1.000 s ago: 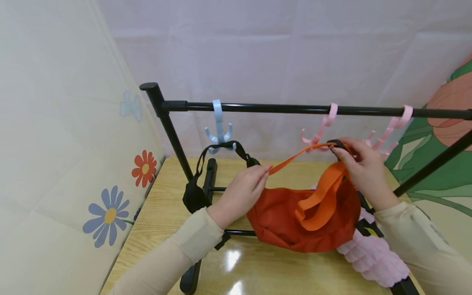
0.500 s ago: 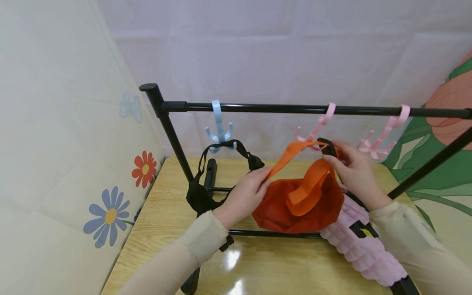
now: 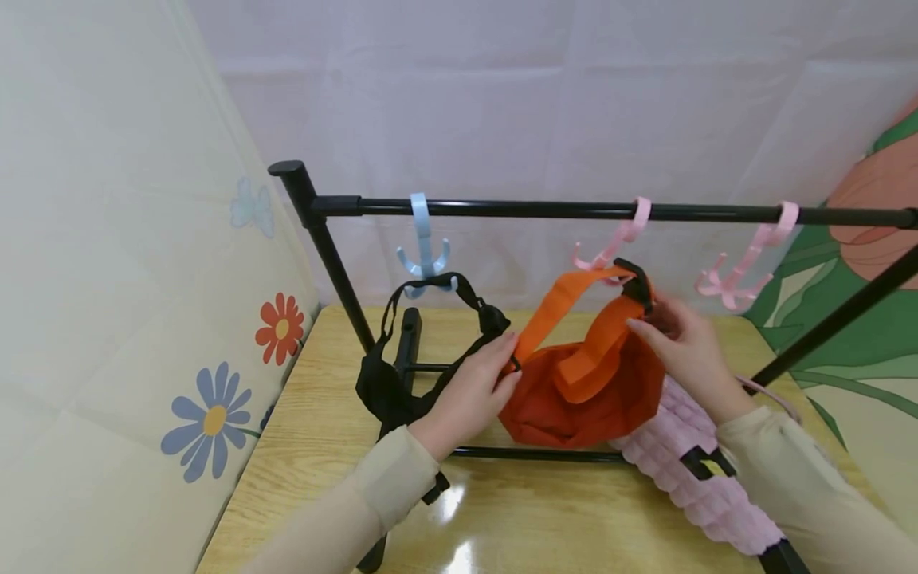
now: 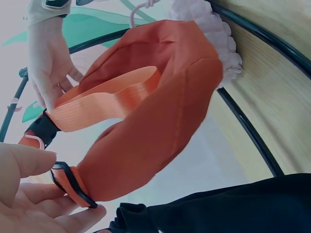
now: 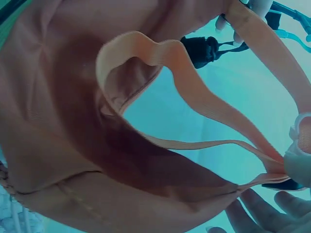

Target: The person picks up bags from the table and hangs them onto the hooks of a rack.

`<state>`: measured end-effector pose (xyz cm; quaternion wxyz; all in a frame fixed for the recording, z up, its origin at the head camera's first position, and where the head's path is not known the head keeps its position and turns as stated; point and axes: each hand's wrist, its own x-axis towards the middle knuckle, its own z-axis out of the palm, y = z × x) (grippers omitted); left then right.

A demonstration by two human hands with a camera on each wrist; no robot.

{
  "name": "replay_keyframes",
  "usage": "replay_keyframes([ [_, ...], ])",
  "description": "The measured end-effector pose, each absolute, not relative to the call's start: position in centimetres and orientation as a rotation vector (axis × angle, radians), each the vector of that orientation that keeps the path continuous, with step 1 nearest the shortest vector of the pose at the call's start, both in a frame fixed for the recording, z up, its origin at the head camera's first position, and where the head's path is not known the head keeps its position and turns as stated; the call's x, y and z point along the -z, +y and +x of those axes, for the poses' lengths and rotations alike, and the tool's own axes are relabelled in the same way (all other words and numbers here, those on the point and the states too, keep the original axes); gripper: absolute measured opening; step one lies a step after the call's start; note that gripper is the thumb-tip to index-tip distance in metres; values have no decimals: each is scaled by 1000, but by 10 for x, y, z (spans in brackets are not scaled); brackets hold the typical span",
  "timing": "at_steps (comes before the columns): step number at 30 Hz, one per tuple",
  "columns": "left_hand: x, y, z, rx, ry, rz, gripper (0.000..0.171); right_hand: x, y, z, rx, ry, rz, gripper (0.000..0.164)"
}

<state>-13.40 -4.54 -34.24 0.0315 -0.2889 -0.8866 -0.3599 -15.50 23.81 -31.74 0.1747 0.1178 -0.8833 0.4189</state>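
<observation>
A: Where is the red-orange bag [image 3: 581, 418] exactly?

B: Held up above the surface [image 3: 538, 510], on the near side of the rail [image 3: 531, 209], with the black bag [image 3: 376, 391] to its left and the puffy pink bag [image 3: 670, 438] low to its right. Its orange strap [image 3: 552, 307] crosses the lower prongs of the middle pink hook [image 3: 624, 231]. I can't tell whether the hook bears any weight.

A: And the hands?

B: The left hand [image 3: 469, 391] has the strap's left end lightly pinched, thumb and fingers around a black slider [image 4: 73, 184]. The right hand [image 3: 692, 359] is beside the black buckle [image 3: 634, 291], its fingers loosely spread, without a firm hold that I can see.

A: How will it handle?

B: Light, I'd judge, and soft: the body sags and folds inward. It probably won't break, but it could swing or twist. The webbing looks smooth enough to slide over a plastic prong.

A: Best place to hold?

B: I'd take the flat strap on either side of the prongs, or the slider and buckle, the stiffest parts. Grabbing the body would only crumple it, and that loose loop could snag.
</observation>
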Motion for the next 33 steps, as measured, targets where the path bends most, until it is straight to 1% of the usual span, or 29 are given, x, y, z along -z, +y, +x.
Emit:
replay_keyframes([
  [9, 357, -52, -126, 1114, -2775, -826, 56, 334, 247, -147, -1202, -2543, 330, 42],
  [20, 384, -61, -110, 1291, -2862, -679, 59, 352, 259, -135, -1282, -2593, 263, 47],
  [28, 399, -66, -100, 1351, -2903, -617, 57, 362, 268, -127, -1207, -2588, 209, 43],
  [33, 404, -66, -97, 1369, -2916, -596, 55, 366, 273, -125, -1198, -2595, 193, 44],
])
